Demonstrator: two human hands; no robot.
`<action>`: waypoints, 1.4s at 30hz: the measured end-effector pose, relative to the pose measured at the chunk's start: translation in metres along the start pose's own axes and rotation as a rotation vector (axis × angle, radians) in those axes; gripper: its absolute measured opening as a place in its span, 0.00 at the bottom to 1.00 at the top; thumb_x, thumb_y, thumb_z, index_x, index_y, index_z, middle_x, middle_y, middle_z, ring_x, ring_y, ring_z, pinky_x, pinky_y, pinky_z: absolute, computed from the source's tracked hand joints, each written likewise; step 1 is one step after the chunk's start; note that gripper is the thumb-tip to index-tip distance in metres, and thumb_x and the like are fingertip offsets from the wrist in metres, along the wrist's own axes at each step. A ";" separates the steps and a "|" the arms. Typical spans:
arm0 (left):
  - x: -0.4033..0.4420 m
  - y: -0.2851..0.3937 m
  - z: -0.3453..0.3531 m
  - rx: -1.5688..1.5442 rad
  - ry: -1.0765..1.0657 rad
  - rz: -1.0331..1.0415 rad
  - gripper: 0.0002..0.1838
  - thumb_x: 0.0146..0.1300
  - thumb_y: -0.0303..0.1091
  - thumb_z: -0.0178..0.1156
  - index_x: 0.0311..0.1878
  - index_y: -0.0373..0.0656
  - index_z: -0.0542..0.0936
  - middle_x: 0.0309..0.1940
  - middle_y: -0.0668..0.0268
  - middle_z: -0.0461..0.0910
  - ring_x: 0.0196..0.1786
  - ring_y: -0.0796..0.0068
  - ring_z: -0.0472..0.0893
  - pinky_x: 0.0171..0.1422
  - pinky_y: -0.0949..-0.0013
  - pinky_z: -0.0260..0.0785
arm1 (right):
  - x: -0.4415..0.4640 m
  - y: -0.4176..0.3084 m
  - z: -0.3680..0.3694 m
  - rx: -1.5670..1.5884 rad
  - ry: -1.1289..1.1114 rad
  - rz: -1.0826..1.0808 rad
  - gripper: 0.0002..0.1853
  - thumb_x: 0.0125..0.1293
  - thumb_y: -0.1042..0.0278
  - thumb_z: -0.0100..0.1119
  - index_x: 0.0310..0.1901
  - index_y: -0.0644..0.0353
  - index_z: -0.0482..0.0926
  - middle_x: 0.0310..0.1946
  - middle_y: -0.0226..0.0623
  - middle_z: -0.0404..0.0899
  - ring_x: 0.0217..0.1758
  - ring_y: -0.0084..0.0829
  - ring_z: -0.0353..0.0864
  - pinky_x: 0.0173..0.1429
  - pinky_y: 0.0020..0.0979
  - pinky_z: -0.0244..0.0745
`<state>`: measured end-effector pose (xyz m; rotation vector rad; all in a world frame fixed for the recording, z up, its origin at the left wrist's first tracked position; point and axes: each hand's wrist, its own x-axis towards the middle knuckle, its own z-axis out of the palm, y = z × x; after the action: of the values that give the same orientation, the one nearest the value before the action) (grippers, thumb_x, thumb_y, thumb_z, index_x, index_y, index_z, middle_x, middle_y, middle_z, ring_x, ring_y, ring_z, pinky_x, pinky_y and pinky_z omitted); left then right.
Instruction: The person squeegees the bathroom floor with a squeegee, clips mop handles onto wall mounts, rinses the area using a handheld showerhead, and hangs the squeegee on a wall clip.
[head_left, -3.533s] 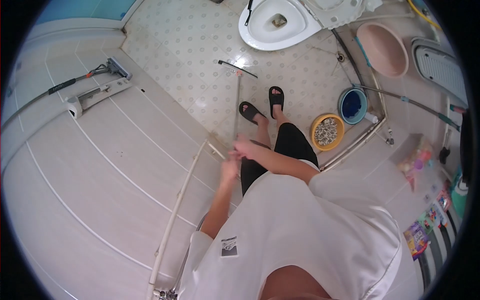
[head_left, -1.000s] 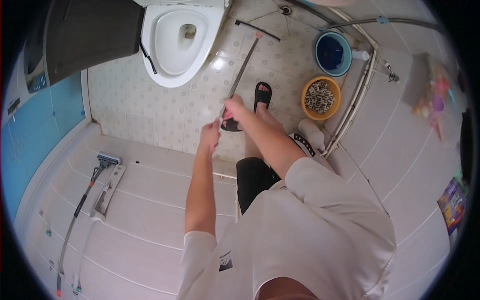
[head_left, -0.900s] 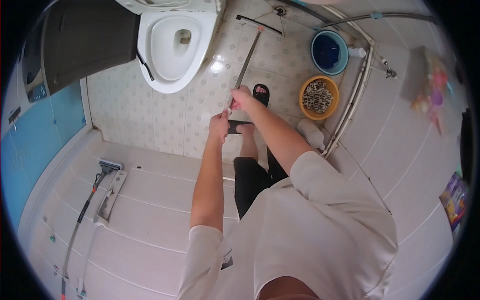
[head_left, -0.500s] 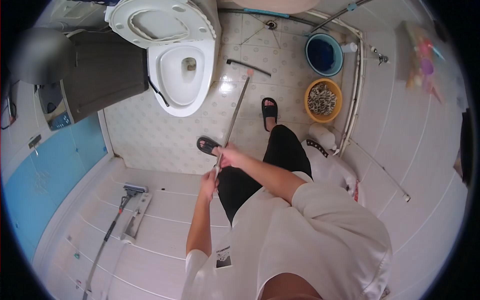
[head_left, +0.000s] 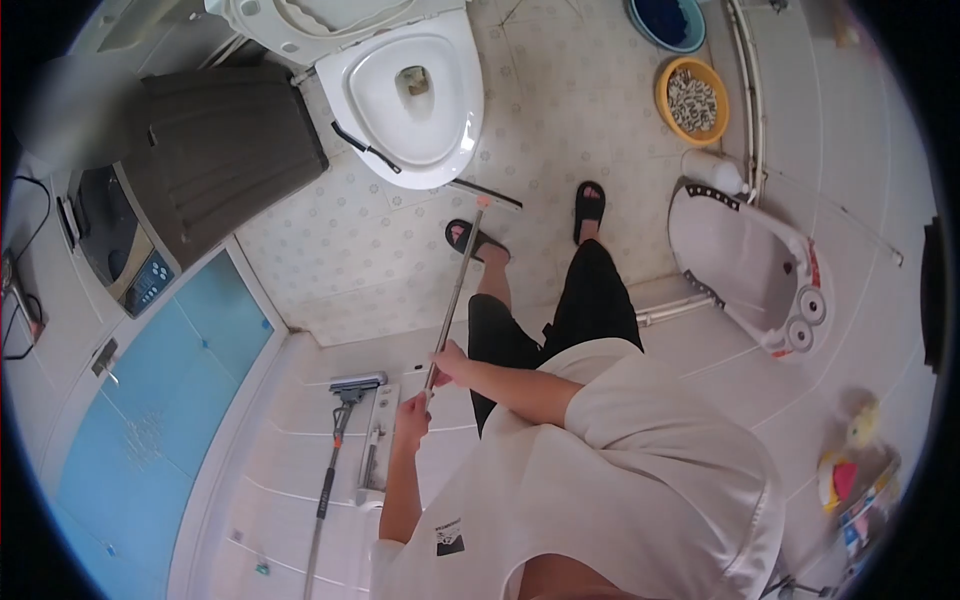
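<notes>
A floor squeegee with a metal pole (head_left: 457, 296) slants from my body down to the tiles. Its dark squeegee blade (head_left: 495, 194) lies on the floor just in front of the toilet bowl, close to my left slipper (head_left: 477, 241). A pinkish-orange joint connects blade and pole. My right hand (head_left: 450, 363) wraps round the upper pole. Lower in the picture, my left hand (head_left: 411, 419) is closed round the pole's end. Part of each hand's fingers is hidden.
The white toilet (head_left: 475, 100) stands ahead with its lid up. To the right are a yellow basin (head_left: 662, 95), a teal bucket (head_left: 698, 40) and a white baby bathtub (head_left: 740, 260). A covered washing machine (head_left: 150, 285) stands left; a mop (head_left: 326, 480) lies behind it.
The squeegee blade has come back across the floor toward me, from beside the toilet to in front of its bowl. The view has shifted. Both hands keep hold of the pole.
</notes>
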<state>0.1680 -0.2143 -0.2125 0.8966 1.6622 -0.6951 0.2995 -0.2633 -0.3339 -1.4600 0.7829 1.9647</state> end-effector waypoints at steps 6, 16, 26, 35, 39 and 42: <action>0.070 0.054 0.020 0.112 -0.046 0.129 0.24 0.73 0.51 0.51 0.43 0.38 0.84 0.14 0.72 0.67 0.15 0.81 0.65 0.19 0.70 0.55 | 0.047 -0.048 -0.026 0.026 0.168 -0.179 0.15 0.68 0.65 0.58 0.51 0.64 0.70 0.33 0.48 0.81 0.25 0.42 0.85 0.21 0.45 0.80; 0.102 0.289 0.173 0.179 -0.156 0.331 0.25 0.75 0.53 0.46 0.52 0.39 0.79 0.18 0.69 0.69 0.13 0.79 0.62 0.15 0.72 0.53 | 0.071 -0.243 -0.192 -0.023 0.471 -0.521 0.17 0.66 0.63 0.55 0.46 0.71 0.75 0.27 0.49 0.81 0.26 0.42 0.83 0.29 0.41 0.79; 0.026 0.256 0.239 0.745 -0.237 0.431 0.23 0.72 0.50 0.50 0.40 0.37 0.80 0.17 0.65 0.72 0.17 0.72 0.70 0.19 0.64 0.58 | -0.015 -0.120 -0.270 0.857 0.281 -0.659 0.16 0.68 0.65 0.53 0.53 0.67 0.75 0.37 0.45 0.80 0.32 0.37 0.83 0.35 0.39 0.78; 0.015 0.260 0.395 1.543 -0.476 0.959 0.22 0.69 0.50 0.52 0.45 0.40 0.83 0.40 0.46 0.83 0.47 0.43 0.81 0.53 0.48 0.71 | 0.036 -0.015 -0.369 1.495 0.468 -0.410 0.18 0.69 0.58 0.48 0.41 0.68 0.75 0.30 0.46 0.78 0.29 0.42 0.81 0.34 0.41 0.75; 0.026 0.293 0.452 1.688 -0.370 1.097 0.20 0.69 0.49 0.51 0.50 0.44 0.82 0.43 0.50 0.83 0.47 0.44 0.81 0.54 0.47 0.72 | 0.024 -0.045 -0.421 1.146 0.680 -0.680 0.13 0.67 0.61 0.51 0.33 0.65 0.73 0.25 0.42 0.75 0.25 0.41 0.78 0.28 0.41 0.71; 0.018 0.358 0.461 1.916 -0.329 1.130 0.21 0.69 0.49 0.51 0.50 0.43 0.83 0.44 0.52 0.83 0.49 0.45 0.81 0.55 0.48 0.73 | -0.004 -0.107 -0.439 1.628 0.335 -0.606 0.10 0.66 0.65 0.53 0.33 0.63 0.72 0.25 0.41 0.74 0.24 0.38 0.76 0.26 0.39 0.68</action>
<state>0.7078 -0.3880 -0.3500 2.4245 -0.4679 -1.3365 0.6573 -0.5151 -0.4466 -0.7290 1.3368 0.2262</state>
